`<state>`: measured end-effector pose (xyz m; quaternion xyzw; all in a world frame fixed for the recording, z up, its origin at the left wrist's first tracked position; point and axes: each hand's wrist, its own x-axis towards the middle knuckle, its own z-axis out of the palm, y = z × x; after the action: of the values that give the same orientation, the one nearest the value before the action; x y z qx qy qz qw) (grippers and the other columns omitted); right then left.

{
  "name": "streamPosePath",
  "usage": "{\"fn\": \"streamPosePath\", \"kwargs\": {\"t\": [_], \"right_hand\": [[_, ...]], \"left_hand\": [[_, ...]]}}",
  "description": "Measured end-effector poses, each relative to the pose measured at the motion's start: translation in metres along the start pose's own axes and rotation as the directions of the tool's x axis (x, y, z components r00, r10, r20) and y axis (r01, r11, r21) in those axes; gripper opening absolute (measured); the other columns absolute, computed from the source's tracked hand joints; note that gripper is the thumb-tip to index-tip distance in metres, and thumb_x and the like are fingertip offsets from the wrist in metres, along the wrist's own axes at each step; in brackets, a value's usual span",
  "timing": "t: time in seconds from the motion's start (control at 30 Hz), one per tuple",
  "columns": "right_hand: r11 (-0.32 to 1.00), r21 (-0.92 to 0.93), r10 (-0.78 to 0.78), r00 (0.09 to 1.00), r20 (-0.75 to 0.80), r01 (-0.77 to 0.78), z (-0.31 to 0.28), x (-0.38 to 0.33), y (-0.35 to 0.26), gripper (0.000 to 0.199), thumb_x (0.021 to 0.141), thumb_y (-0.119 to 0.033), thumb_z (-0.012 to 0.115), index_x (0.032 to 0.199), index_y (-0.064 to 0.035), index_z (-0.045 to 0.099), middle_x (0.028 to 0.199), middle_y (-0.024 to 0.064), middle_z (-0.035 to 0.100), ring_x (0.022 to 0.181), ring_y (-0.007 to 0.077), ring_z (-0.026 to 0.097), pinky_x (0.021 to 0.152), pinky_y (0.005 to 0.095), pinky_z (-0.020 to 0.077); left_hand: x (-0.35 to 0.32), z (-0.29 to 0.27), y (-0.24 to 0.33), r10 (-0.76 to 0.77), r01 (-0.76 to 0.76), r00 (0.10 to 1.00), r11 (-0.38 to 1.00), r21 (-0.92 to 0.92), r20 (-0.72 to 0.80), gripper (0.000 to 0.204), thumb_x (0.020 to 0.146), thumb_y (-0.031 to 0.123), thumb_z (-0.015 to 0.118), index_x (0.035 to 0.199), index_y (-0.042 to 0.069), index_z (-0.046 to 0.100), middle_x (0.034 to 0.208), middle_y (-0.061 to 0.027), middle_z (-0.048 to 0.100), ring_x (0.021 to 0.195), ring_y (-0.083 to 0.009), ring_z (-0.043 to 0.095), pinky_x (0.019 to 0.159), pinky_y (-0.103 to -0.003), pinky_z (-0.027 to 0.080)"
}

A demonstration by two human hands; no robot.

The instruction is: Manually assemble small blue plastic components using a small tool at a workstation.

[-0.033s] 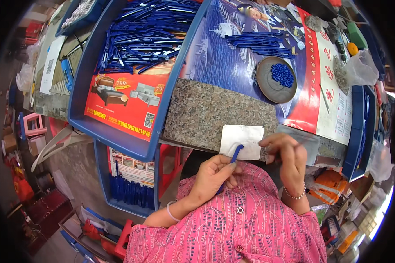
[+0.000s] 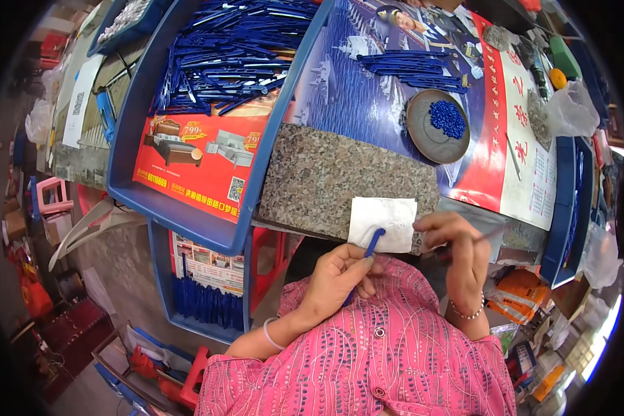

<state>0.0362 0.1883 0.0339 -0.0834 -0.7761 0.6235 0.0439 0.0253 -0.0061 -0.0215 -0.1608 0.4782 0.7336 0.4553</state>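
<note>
My left hand (image 2: pixel 340 277) is closed on a slim blue stick (image 2: pixel 374 243), its rounded top end resting over a folded white paper or cloth pad (image 2: pixel 383 215). The stick's lower part comes out beneath my fingers. Just right of the pad is my right hand (image 2: pixel 457 253), its fingers bent. A thin dark stick-like tool (image 2: pixel 492 233), smeared by motion, juts out on the right of that hand. The pad lies at the near edge of a speckled stone slab (image 2: pixel 347 173). Beyond it, a round dark dish (image 2: pixel 423 142) holds small blue beads (image 2: pixel 446 119).
A large blue tray (image 2: pixel 253 201) at left holds a heap of blue sticks (image 2: pixel 236 48). More blue sticks (image 2: pixel 416 69) lie in a row on the poster-covered table. A lower blue bin (image 2: pixel 161 277) and a narrow tray (image 2: pixel 565 208) flank me.
My right hand has shifted slightly to the right, and the dark stick-like tool shows more clearly beyond it. The left hand and blue stick stay in place.
</note>
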Motion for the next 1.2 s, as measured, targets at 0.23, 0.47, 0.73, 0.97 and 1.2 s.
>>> {"fn": "streamPosePath", "kwargs": {"t": [0.23, 0.47, 0.73, 0.97, 1.2], "right_hand": [[0.976, -0.185, -0.083, 0.983, 0.165, 0.113, 0.011, -0.005, -0.016, 0.051, 0.095, -0.043, 0.030, 0.092, -0.0003, 0.059, 0.097, 0.0154, 0.065, 0.063, 0.0179, 0.057, 0.056, 0.0250, 0.0439], [0.922, -0.242, -0.214, 0.920, 0.329, 0.301, 0.016, 0.003, -0.013, 0.031, 0.090, -0.025, 0.046, 0.101, 0.0003, 0.059, 0.092, 0.0161, 0.065, 0.066, 0.0243, 0.064, 0.057, 0.0321, 0.0502], [0.875, -0.283, -0.248, 0.865, 0.436, 0.394, 0.025, 0.017, 0.000, 0.018, 0.076, -0.009, 0.059, 0.092, -0.0021, 0.056, 0.090, 0.0150, 0.065, 0.060, 0.0253, 0.061, 0.049, 0.0298, 0.0459], [0.852, -0.087, -0.501, 0.853, 0.148, 0.515, 0.020, 0.000, -0.001, 0.025, 0.091, -0.024, 0.046, 0.100, -0.0014, 0.055, 0.085, 0.0173, 0.064, 0.068, 0.0268, 0.064, 0.056, 0.0335, 0.0492], [0.917, -0.342, -0.119, 0.960, 0.252, 0.203, 0.004, 0.009, 0.006, 0.014, 0.089, -0.013, 0.048, 0.088, -0.0023, 0.057, 0.080, 0.0134, 0.061, 0.068, 0.0265, 0.056, 0.066, 0.0347, 0.0458]], "left_hand": [[0.009, 0.002, 0.001, -0.033, 0.031, 0.999, 0.997, 0.078, 0.027, 0.016, 0.092, 0.013, 0.050, 0.091, -0.002, 0.056, 0.080, -0.0087, 0.066, 0.051, -0.0083, 0.057, 0.046, -0.019, 0.045], [0.011, -0.004, -0.003, -0.013, 0.009, 0.998, 0.998, 0.061, 0.055, 0.018, 0.092, 0.014, 0.050, 0.089, -0.002, 0.058, 0.077, -0.0064, 0.064, 0.050, -0.0070, 0.055, 0.044, -0.019, 0.043], [0.012, -0.002, 0.000, -0.026, 0.022, 0.999, 0.995, 0.092, 0.044, 0.021, 0.091, 0.017, 0.054, 0.086, -0.003, 0.059, 0.070, -0.0043, 0.063, 0.048, -0.0061, 0.053, 0.043, -0.019, 0.040], [0.010, 0.000, 0.007, -0.035, 0.029, 0.996, 0.996, 0.086, 0.076, 0.021, 0.091, 0.017, 0.054, 0.084, -0.001, 0.060, 0.068, -0.0032, 0.063, 0.047, -0.0059, 0.053, 0.042, -0.019, 0.040], [0.013, -0.004, 0.010, -0.057, 0.046, 0.996, 0.988, 0.147, 0.068, 0.020, 0.093, 0.014, 0.050, 0.086, -0.003, 0.058, 0.070, -0.0076, 0.063, 0.046, -0.0075, 0.052, 0.043, -0.019, 0.041]]}}
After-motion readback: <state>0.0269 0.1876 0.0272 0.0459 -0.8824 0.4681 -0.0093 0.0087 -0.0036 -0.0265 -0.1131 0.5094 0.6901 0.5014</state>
